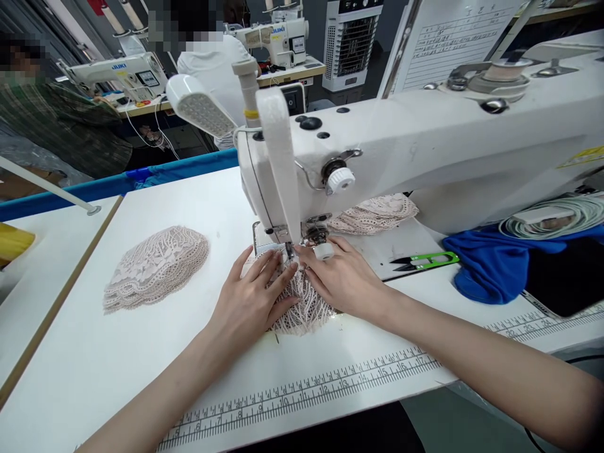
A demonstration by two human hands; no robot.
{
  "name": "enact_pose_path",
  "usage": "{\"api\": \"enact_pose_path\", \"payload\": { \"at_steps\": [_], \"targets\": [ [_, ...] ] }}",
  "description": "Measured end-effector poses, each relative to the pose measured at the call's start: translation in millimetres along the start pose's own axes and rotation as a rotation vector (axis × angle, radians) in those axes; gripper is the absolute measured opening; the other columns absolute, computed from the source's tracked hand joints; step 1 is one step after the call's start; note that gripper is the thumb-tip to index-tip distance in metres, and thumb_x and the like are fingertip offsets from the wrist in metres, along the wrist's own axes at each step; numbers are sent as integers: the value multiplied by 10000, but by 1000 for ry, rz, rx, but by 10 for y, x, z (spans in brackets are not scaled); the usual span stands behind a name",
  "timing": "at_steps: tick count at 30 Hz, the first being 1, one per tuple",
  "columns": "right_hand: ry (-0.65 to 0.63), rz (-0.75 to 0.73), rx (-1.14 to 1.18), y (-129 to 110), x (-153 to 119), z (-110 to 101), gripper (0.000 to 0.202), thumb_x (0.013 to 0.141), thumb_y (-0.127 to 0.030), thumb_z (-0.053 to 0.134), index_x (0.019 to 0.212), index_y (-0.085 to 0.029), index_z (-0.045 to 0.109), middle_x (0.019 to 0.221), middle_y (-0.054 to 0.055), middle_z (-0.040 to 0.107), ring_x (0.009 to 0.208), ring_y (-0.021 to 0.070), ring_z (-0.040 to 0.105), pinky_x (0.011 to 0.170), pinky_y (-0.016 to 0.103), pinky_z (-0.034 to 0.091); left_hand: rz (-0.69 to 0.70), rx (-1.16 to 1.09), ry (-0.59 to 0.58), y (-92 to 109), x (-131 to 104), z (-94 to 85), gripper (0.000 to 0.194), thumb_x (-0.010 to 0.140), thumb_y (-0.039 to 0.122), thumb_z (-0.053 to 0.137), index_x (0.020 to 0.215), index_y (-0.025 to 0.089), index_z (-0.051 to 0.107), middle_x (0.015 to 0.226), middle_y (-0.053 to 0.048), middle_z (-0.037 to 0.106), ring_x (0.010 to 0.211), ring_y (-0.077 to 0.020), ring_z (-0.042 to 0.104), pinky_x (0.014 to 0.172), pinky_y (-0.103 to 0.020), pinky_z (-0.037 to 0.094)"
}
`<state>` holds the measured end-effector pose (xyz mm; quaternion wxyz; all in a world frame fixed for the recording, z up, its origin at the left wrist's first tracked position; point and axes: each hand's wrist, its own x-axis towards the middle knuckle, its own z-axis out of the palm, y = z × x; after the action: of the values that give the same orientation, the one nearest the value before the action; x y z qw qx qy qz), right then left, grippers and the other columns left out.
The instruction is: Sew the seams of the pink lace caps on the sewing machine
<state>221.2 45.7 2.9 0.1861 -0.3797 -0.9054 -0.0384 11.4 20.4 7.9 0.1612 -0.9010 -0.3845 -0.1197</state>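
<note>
A piece of pale pink lace (304, 305) lies under the needle area of a white sewing machine (401, 138). My left hand (250, 292) rests flat on the lace's left side, fingers spread toward the presser foot (289, 250). On the other side, my right hand (346, 277) lies on the lace with its fingers stretched out, the fingertips close to the needle; the machine head partly covers them. A stack of lace pieces (155, 267) sits on the table to the left. More lace pieces (377, 212) lie behind the needle, under the machine arm.
Green thread snips (427, 259), a blue cloth (491, 261), a coiled pale tape (557, 217) and a dark phone (566, 277) lie to the right. A printed ruler (302, 393) runs along the table's front edge. Two people sit near other sewing machines (127, 75) behind.
</note>
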Motion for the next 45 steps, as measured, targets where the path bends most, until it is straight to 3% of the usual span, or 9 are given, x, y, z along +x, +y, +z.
{"api": "enact_pose_path", "payload": {
  "at_steps": [8,13,16,18,20,24,26,32,45],
  "targets": [
    [80,-54,-10,21,-7,4,215,886,-89,464,993,-109,649,855,106,714,949,234,604,974,415,377,-12,-36,34,-21,-12,20,419,925,403,544,1282,185,574,1288,-119,621,1260,-278,527,1105,-528,337],
    [168,-183,71,20,-53,-47,227,887,-49,450,948,-126,654,919,57,715,812,160,598,792,303,419,193,-158,118,-30,-59,-62,389,892,426,577,1146,137,636,1179,-104,686,1109,-255,629,1029,-462,446],
    [135,-212,134,12,-73,-90,209,941,-262,497,958,-134,661,942,59,706,787,159,593,730,304,409,248,-157,144,-20,-84,-60,253,899,295,580,1049,102,645,1093,-119,713,1031,-238,661,890,-376,538],
    [100,-223,172,6,-81,-106,452,890,-544,530,1010,-128,661,971,80,699,830,196,596,741,335,412,212,-163,158,-7,-88,-36,145,908,146,528,998,103,633,1061,-111,719,996,-212,671,822,-333,559],
    [83,-218,163,-1,-86,-99,608,819,-664,548,1060,-116,653,1023,101,693,871,224,599,755,359,416,119,-231,162,10,-87,-10,160,916,85,472,983,113,615,1028,-96,723,953,-181,675,775,-301,568],
    [165,-224,45,-18,-89,-38,163,883,-176,555,983,-142,679,986,53,720,871,185,620,728,321,411,13,-260,157,43,-83,19,211,913,145,504,1094,87,594,1112,-128,698,968,-207,655,774,-339,574],
    [228,-263,39,-23,-87,-16,233,857,-38,494,904,-151,692,917,22,736,860,167,629,729,306,416,21,-181,123,54,-82,15,339,896,196,539,1203,56,565,1179,-149,674,1038,-266,627,785,-396,571],
    [254,-311,38,-35,-82,-27,233,866,-40,500,837,-145,706,846,15,742,819,157,640,773,301,450,78,-34,121,68,-76,-9,337,877,66,511,1201,62,604,1107,-127,712,1125,-280,602,846,-400,535],
    [271,-305,32,-27,-73,-27,277,846,-16,471,850,-155,711,854,28,750,858,162,658,787,304,485,94,-23,126,43,-75,21,301,889,87,511,1161,74,641,1104,-128,713,1128,-266,614,899,-387,512]
  ]
}}
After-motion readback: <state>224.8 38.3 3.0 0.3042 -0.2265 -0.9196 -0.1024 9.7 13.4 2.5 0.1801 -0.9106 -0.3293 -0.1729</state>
